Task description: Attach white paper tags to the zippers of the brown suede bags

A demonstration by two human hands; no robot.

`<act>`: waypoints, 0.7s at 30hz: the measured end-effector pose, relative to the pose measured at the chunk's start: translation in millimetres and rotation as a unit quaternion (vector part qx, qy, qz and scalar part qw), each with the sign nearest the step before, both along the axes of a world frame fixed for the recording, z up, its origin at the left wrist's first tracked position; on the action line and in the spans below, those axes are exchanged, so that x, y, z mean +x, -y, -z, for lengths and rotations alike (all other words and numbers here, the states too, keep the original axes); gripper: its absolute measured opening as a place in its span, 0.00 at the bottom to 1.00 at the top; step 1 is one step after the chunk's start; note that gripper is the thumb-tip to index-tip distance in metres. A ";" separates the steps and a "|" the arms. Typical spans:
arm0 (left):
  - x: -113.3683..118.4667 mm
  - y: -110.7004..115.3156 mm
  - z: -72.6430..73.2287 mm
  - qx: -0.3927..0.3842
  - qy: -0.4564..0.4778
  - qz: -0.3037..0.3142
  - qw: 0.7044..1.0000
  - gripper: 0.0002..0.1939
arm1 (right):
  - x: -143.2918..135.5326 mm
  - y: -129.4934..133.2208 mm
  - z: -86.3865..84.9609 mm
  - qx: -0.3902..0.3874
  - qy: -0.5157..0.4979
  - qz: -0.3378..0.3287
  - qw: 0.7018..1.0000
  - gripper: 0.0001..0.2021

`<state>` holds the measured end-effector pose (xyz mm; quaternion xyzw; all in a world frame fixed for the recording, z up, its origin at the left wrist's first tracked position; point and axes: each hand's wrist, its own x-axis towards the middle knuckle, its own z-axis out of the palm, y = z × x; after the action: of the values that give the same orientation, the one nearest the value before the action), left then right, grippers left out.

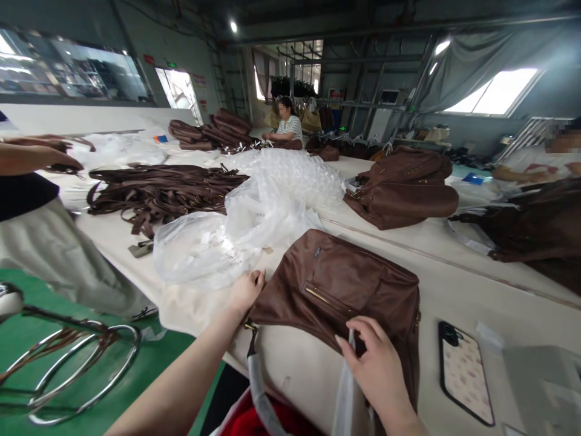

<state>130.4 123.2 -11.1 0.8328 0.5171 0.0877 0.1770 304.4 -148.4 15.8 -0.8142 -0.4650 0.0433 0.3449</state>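
A brown leather handbag (345, 272) with a brass zip lies on the table in front of me. My left hand (247, 290) is closed at the bag's left corner, its fingers curled against the edge; their tips are partly hidden. Over the front of the bag, my right hand (374, 360) pinches a bag handle (344, 393) wrapped in whitish film between thumb and fingers. Another wrapped strap (261, 387) hangs from the brass ring at the left corner, down over the table edge towards me.
Beyond the bag are clear plastic bags (267, 212), a heap of brown straps (167, 191) and stacked brown bags (403, 188). A phone (465, 372) lies at right. A chrome-ringed stool (86, 369) stands at lower left. Co-workers are at left, right and far side.
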 end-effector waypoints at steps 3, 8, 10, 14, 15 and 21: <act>-1.1 -2.1 1.2 0.009 -0.010 0.006 1.000 0.24 | -13.6 -8.0 0.8 -0.066 0.129 -0.058 0.988 0.31; -3.5 -3.0 2.7 0.015 -0.015 0.016 1.000 0.25 | -25.8 -35.0 9.1 -0.198 0.225 -0.022 0.954 0.40; -4.2 -3.5 1.8 0.011 -0.012 0.018 1.000 0.24 | -22.0 -48.0 7.2 -0.230 0.237 -0.017 0.944 0.37; -6.9 -3.2 -2.9 0.004 0.006 0.023 1.000 0.22 | 15.6 -70.3 -15.9 -0.216 0.122 -0.031 0.968 0.21; -8.0 -2.7 -4.6 0.003 0.012 0.025 1.000 0.22 | 31.6 -75.0 -27.0 -0.199 0.080 -0.025 0.976 0.18; -14.4 0.8 -12.5 0.006 0.055 0.037 0.998 0.21 | 122.9 -80.8 -128.2 -0.073 0.019 0.032 0.997 0.23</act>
<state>116.0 122.4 1.3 0.8463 0.4748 0.1304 0.2033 427.3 -67.6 144.0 -0.8526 -0.4404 0.0509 0.2768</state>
